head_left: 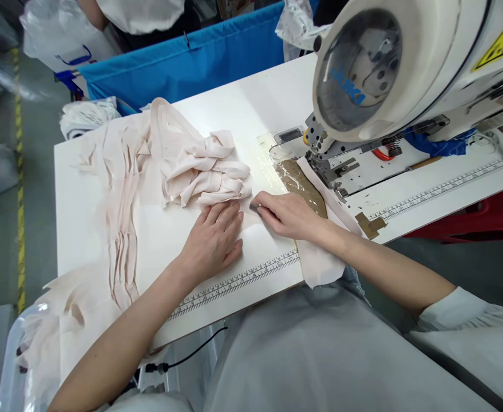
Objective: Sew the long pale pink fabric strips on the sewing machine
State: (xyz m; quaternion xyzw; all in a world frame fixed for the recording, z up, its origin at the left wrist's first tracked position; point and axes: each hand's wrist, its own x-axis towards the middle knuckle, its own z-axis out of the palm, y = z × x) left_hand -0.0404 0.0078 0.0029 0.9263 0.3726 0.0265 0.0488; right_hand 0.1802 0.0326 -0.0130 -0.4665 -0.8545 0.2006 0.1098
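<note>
My left hand [216, 234] lies flat on the white table, fingertips against the front edge of a bunched pile of pale pink fabric [206, 166]. Just right of it, my right hand [288, 214] is closed in a pinch. A small dark metal tool [254, 206] pokes out between its thumb and forefinger, over a pale piece of cloth; most of the tool is hidden, so its kind is unclear. Beyond the right wrist, a pale fabric strip [326, 194] runs from beside the sewing machine's presser foot [331, 171] toward the table's front edge.
The sewing machine head [388, 68] overhangs the table's right side. Pleated pale fabric pieces [125, 229] lie at the left, some hanging over a clear plastic bin [8, 366]. A blue cloth trough [191, 57] borders the far edge. Another person [142, 14] is behind it.
</note>
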